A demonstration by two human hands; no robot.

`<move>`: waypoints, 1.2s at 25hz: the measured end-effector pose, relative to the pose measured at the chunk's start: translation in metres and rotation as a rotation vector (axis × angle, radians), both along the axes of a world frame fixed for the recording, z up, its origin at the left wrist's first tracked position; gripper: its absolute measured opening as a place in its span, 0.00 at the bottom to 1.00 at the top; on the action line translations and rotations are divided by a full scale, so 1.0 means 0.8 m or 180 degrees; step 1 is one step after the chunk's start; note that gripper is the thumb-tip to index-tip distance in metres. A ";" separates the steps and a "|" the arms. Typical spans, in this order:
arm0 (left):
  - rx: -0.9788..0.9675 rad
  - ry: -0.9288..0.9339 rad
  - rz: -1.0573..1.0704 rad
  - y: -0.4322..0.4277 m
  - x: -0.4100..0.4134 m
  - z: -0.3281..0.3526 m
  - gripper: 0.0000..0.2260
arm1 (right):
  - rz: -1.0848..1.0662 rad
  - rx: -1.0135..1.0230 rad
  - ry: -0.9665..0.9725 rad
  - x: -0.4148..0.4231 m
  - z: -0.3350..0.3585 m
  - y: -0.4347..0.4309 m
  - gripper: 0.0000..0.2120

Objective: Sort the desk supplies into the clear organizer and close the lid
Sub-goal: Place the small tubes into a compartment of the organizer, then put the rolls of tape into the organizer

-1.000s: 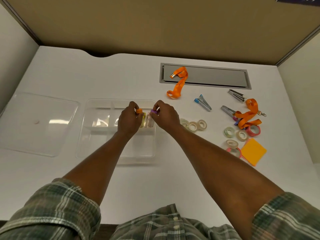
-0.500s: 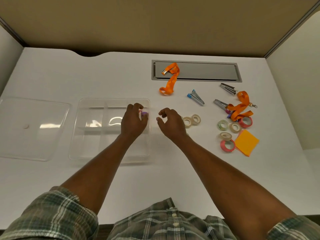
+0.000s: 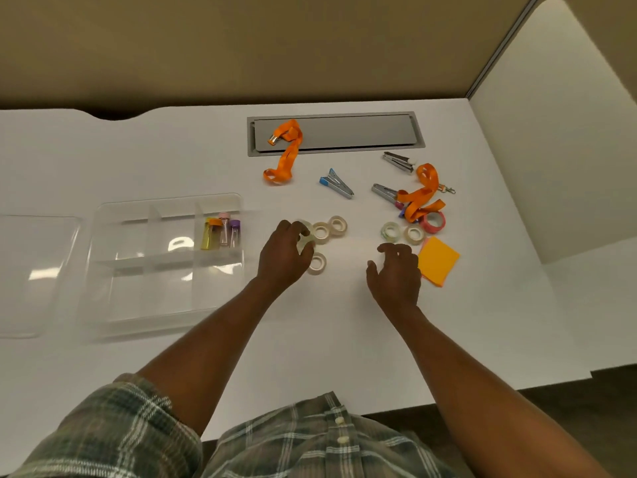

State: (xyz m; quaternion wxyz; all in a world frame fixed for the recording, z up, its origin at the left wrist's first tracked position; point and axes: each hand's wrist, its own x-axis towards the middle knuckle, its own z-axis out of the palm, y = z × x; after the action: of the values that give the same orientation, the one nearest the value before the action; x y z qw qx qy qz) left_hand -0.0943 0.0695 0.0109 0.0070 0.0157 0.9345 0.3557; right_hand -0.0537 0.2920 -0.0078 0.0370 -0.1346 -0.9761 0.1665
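The left hand (image 3: 286,250) rests on the cluster of white rolls (image 3: 321,232) at mid-counter (image 3: 310,339). Its fingers and thumb are curled round one roll (image 3: 306,240), which does not look lifted yet. The right hand (image 3: 394,270) hovers with loosely curled fingers and holds nothing. A second group of rolls (image 3: 413,233) lies just beyond its fingertips toward the far edge, and the orange notes (image 3: 438,260) lie just to its right.

The organizer (image 3: 165,319) lies directly left of the left hand, toward the counter's left edge. Its lid (image 3: 34,270) is off and lies flat beside it, further left. Three vials (image 3: 220,232) lie in the far right compartment, and the other compartments look bare.

The coming carry should therefore run leftward, and the left hand is plainly the nearer one, since the right would have to reach across it. The rolls lie flat with the hole up and have no long axis to line up, so any open compartment will take them. The near right compartment is probably the shortest reach. The lanyards (image 3: 284,157) and clips (image 3: 336,184) toward the far right suit the right hand better.
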 end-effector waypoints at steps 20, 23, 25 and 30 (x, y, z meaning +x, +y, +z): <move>0.1574 -0.2103 0.0273 0.172 0.043 0.010 0.21 | 0.0238 -0.1741 -0.0101 0.008 0.006 0.082 0.23; 0.2217 -0.2367 0.0424 0.193 0.038 0.015 0.18 | 0.0887 -0.1978 -0.0228 0.007 0.023 0.083 0.20; 0.2501 -0.2367 0.0641 0.198 0.033 0.014 0.14 | 0.1129 -0.1948 -0.0336 0.000 0.026 0.088 0.19; 0.2555 -0.2328 0.0973 0.194 0.028 0.019 0.10 | 0.1002 -0.1081 0.0134 -0.041 0.006 0.138 0.22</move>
State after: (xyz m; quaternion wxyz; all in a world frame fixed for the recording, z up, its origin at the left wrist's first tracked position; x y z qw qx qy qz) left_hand -0.0717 0.2243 0.0264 0.2723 -0.2427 0.6543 0.6625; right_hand -0.0867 0.4021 -0.0033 0.0077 0.0185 -0.9421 0.3349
